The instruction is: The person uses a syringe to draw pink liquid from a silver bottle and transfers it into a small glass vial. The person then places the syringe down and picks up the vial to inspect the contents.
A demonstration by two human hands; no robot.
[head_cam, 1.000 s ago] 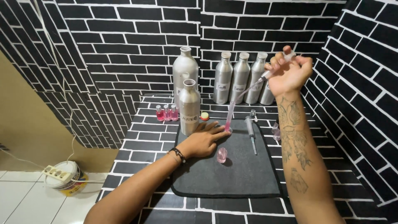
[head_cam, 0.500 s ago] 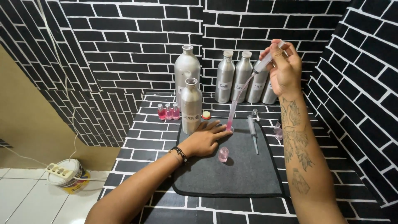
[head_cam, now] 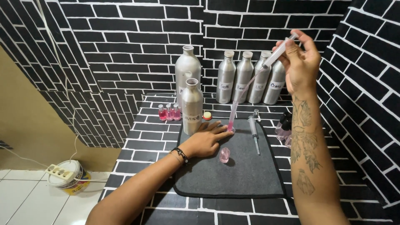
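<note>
A: Clear plastic syringe (head_cam: 280, 49), upper right, gripped by the right hand (head_cam: 301, 62); needle feeds the thin pink-filled tube (head_cam: 231, 117) at centre.
B: Left hand (head_cam: 205, 141) flat, fingers spread, bracing the tube's base on the dark grey mat (head_cam: 241, 175). Best to press slowly, needle aligned.

Small perfume-mixing workstation, labelled aluminium bottles (head_cam: 243, 77), syringes (head_cam: 253, 133), pink-filled vials (head_cam: 168, 112), dark mat (head_cam: 241, 166), brick-patterned counter (head_cam: 146, 137)

On the mat (head_cam: 233, 179) a cylinder (head_cam: 231, 116) stands; the small bottle (head_cam: 224, 155) lies before it, a syringe (head_cam: 253, 133) to its right.
</note>
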